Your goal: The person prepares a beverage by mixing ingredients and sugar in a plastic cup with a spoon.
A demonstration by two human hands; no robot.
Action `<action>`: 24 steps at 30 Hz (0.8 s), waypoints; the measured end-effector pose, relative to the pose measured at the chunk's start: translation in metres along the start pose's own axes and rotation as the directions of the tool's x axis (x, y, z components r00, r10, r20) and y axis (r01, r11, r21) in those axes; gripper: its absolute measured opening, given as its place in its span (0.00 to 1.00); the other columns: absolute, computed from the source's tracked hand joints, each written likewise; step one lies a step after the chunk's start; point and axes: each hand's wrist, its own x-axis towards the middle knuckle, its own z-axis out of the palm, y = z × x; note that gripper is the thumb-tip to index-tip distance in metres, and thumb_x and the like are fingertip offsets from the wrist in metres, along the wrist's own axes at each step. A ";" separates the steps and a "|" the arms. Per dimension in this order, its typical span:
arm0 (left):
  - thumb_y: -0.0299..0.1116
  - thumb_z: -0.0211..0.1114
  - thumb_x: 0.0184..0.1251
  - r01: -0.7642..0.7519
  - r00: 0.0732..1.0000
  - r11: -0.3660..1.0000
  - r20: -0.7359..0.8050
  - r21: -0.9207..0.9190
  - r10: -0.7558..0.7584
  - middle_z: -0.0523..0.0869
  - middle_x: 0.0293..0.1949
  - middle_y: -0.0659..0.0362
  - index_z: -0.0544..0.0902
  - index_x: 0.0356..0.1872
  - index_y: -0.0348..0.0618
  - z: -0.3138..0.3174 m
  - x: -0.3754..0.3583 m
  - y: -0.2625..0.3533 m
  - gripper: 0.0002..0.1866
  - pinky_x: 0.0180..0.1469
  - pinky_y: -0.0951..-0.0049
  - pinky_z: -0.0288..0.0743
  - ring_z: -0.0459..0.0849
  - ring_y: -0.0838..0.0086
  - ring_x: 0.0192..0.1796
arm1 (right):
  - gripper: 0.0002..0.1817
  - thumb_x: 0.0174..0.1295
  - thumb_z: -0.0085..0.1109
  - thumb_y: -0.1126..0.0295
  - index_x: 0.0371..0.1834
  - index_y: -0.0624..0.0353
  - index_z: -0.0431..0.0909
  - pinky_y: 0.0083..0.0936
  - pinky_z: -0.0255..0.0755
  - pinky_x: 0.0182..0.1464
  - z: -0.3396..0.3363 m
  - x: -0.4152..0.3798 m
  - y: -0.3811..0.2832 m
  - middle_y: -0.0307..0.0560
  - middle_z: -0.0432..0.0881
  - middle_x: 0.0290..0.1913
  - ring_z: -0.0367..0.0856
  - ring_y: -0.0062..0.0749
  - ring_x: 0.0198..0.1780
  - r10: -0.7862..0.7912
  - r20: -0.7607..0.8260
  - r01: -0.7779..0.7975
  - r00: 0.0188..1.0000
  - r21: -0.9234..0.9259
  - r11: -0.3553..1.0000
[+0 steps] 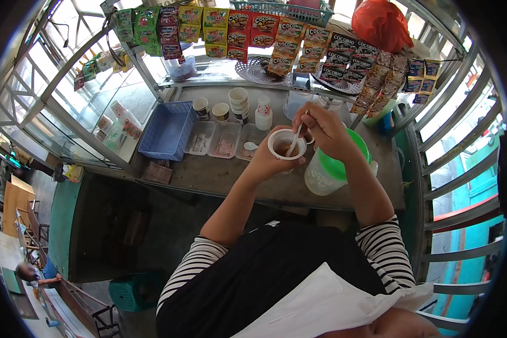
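Note:
A small white cup (280,137) with brown liquid in it is held over the counter by my left hand (263,160), whose fingers wrap round its side. My right hand (325,130) grips the upper end of a white plastic spoon (294,144); the spoon's lower end is inside the cup. Just below my right forearm stands a clear pitcher (324,176) with a green lid (356,145). Behind my left hand are shallow plastic trays (224,142), and another white spoon (250,146) lies in the right one.
A blue plastic basket (164,141) stands on the counter's left, with stacked paper cups (239,101) at the back. Strips of drink sachets (248,31) and a red plastic bag (380,25) hang above. Metal bars (462,188) border the right. A person (39,276) is at far left.

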 end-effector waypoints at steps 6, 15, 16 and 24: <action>0.33 0.83 0.46 0.019 1.000 1.000 0.001 0.018 -0.019 0.83 0.47 0.61 0.73 0.58 0.40 -0.011 0.006 -0.003 0.36 0.51 0.75 0.76 0.81 0.79 0.48 | 0.07 0.74 0.47 0.74 0.40 0.64 0.74 0.23 0.75 0.38 0.011 0.002 0.004 0.43 0.82 0.32 0.82 0.25 0.31 -0.046 -0.111 0.046 0.993 -0.008 0.999; 0.34 0.84 0.45 -0.021 1.000 1.000 0.012 0.011 0.020 0.84 0.47 0.62 0.74 0.57 0.41 -0.029 0.014 -0.005 0.37 0.51 0.75 0.77 0.81 0.80 0.48 | 0.11 0.77 0.44 0.72 0.39 0.63 0.75 0.19 0.75 0.34 0.027 0.015 -0.003 0.42 0.82 0.32 0.83 0.21 0.30 -0.071 -0.130 0.059 0.989 -0.091 0.994; 0.34 0.84 0.45 -0.047 0.999 0.998 -0.001 0.050 0.047 0.83 0.47 0.61 0.74 0.58 0.42 -0.034 0.015 -0.006 0.37 0.51 0.75 0.77 0.80 0.80 0.49 | 0.11 0.77 0.44 0.72 0.39 0.63 0.75 0.19 0.75 0.34 0.028 0.017 -0.001 0.42 0.82 0.32 0.83 0.21 0.30 -0.069 -0.131 0.057 0.989 -0.090 0.994; 0.34 0.84 0.45 -0.024 1.000 1.000 0.001 0.020 0.024 0.83 0.48 0.61 0.74 0.59 0.41 -0.060 0.017 0.006 0.38 0.54 0.74 0.76 0.81 0.79 0.50 | 0.07 0.73 0.48 0.74 0.39 0.64 0.76 0.25 0.75 0.35 0.049 0.040 -0.004 0.47 0.82 0.30 0.85 0.29 0.30 -0.047 -0.180 0.031 0.982 -0.089 0.995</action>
